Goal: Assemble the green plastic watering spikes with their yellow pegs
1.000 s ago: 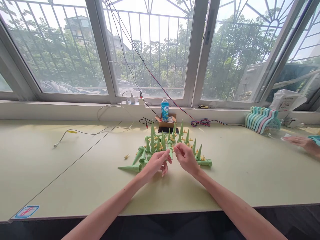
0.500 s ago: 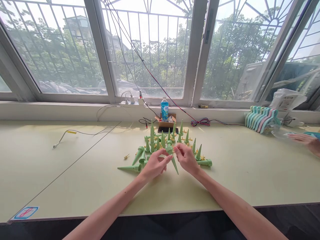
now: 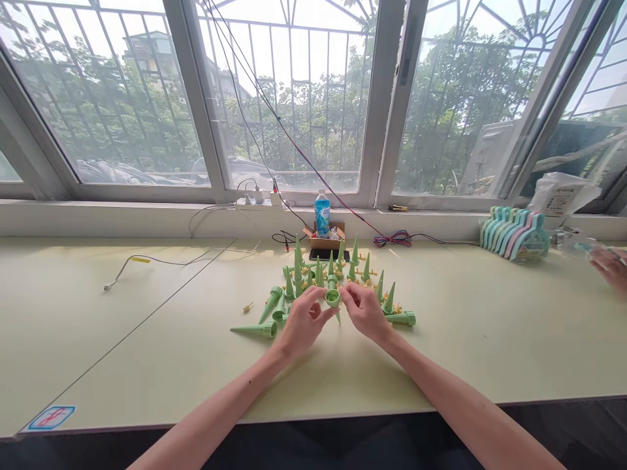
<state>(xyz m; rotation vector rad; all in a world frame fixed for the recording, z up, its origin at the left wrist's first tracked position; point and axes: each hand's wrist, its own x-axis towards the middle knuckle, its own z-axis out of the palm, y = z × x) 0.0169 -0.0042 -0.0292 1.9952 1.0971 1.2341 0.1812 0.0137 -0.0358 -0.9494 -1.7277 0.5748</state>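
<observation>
Near the middle of the table, my left hand (image 3: pixel 306 320) grips a green plant watering spike (image 3: pixel 332 299) by its collar, between thumb and fingers. Its round open mouth faces me and the pointed end angles downward. Fingers pinched together, my right hand (image 3: pixel 361 307) meets the right side of the collar. What is in that pinch is hidden. Just beyond my hands stand several upright green spikes (image 3: pixel 298 271) with small yellow valves (image 3: pixel 373 273) among them. Other spikes lie on their sides, one of them (image 3: pixel 255 329) left of my left hand.
A loose yellow valve (image 3: pixel 247 307) lies on the left. Behind the spikes are a black phone (image 3: pixel 321 255), a cardboard box (image 3: pixel 327 243) and a blue-labelled bottle (image 3: pixel 322 215). Pastel hangers (image 3: pixel 514 234) stand at right, near another person's blurred hand (image 3: pixel 610 264). Cables (image 3: pixel 394 239) run along the back.
The spike in my left hand has turned, its tip swinging out and then back under, so the open mouth now faces me. My right hand stays beside it. The other person's hand moved right.
</observation>
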